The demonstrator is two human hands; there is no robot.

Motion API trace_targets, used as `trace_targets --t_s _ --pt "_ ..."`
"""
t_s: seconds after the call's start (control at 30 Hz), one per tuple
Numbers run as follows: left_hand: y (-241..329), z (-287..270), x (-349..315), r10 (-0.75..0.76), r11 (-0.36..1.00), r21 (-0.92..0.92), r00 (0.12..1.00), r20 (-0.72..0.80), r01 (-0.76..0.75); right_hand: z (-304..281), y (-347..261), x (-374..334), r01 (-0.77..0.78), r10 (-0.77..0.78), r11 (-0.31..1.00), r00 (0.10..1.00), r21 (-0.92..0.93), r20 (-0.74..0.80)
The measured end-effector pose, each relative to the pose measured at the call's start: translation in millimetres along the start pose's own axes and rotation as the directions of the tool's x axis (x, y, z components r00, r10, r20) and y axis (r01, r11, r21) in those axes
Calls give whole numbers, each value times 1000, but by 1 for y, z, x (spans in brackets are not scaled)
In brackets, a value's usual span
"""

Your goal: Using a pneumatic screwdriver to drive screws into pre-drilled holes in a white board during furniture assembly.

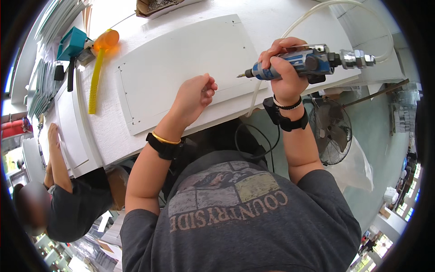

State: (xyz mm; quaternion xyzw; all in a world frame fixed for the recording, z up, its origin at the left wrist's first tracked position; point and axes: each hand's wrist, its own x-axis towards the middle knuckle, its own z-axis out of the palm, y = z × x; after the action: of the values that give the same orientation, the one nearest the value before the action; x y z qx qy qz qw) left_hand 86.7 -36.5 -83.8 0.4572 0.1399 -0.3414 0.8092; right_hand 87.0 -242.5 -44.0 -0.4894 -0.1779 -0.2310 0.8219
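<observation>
My right hand is wrapped round a blue and silver air screwdriver, held above the right end of a flat white panel. Its bit points left, and a metal hose fitting sits at its rear. Over the panel's near edge is my left hand, its fingers curled in; whatever small thing they may hold is too hidden to name. Small dark screws or holes show along the panel's left and right ends. The panel lies flat on a white worktable.
A yellow-handled mallet with an orange head and a teal tool lie at the left. A box of small metal parts stands at the far edge. A clear hose loops behind the screwdriver. A fan stands right; a co-worker is left.
</observation>
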Motion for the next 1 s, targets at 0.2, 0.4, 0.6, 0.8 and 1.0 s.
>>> trace_targets --t_s 0.2,0.4,0.6,0.8,1.0 --pt "-3 8 2 18 982 189 1000 -13 -16 -19 -5 -8 -63 71 981 997 -186 34" --pt "-5 10 10 9 988 156 998 61 -18 -15 -7 -5 -56 75 967 995 -250 67" --pt "-6 16 19 16 969 244 997 75 -34 -12 -4 -3 -60 93 954 991 -292 101" --pt "-9 14 33 61 948 307 994 93 -87 -15 6 -1 -54 123 916 981 -397 152" --pt "-16 8 41 69 971 223 995 76 -85 -11 11 4 -78 146 903 980 -422 132"
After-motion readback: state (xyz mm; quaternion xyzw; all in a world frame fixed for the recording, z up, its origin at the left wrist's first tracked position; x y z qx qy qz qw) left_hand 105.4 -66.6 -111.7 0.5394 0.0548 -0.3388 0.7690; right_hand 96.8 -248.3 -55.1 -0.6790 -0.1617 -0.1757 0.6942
